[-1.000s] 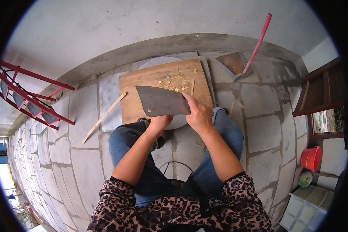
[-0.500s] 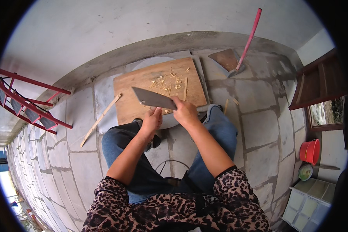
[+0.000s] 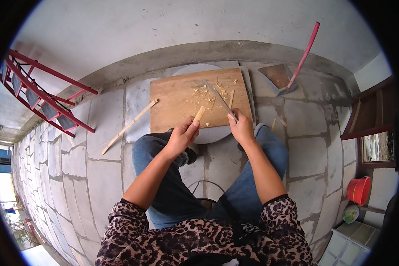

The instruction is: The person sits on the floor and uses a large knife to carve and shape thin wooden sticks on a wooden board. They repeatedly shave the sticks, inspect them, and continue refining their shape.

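Note:
My left hand (image 3: 183,135) is closed round a short, flat strip of pale wood or bamboo (image 3: 200,113), whose end sticks up past the thumb. In my right hand (image 3: 242,126) is a cleaver (image 3: 220,97), seen nearly edge-on, its blade slanting up and left over the wooden board (image 3: 170,97). The strip and the blade are apart. Curled shavings (image 3: 202,92) and small chips lie scattered on the board, along with a thin strip (image 3: 231,98) near its right side.
A long wooden strip (image 3: 129,127) leans against the board's left edge. Beyond the board's right side stands a dustpan (image 3: 277,79) with a pink handle. A red ladder-like frame (image 3: 53,99) is at far left; a red bucket (image 3: 358,191) sits at right. A wall (image 3: 186,26) rises behind.
The cleaver has turned from showing its broad face to nearly edge-on. My hands have moved apart, and the strip in my left hand now shows. The whole view has shifted slightly.

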`<action>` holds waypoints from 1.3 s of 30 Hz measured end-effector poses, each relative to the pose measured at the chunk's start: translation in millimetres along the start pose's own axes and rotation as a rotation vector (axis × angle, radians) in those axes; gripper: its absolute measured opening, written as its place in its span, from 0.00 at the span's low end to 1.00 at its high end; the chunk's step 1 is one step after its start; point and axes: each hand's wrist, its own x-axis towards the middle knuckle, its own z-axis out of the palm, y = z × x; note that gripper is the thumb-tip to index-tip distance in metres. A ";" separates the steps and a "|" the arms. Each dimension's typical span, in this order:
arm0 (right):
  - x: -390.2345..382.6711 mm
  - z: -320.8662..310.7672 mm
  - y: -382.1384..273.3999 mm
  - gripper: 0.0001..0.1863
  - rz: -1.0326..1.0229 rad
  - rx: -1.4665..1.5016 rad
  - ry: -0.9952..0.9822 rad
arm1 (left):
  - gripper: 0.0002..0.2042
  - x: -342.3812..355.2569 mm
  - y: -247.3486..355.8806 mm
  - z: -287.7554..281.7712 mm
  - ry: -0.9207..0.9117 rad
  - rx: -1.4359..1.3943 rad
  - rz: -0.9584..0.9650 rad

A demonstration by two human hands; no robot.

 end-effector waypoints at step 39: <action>-32.5 -33.3 -7.7 0.12 0.502 0.997 0.077 | 0.17 22.3 -22.5 0.6 -0.015 -0.908 -0.085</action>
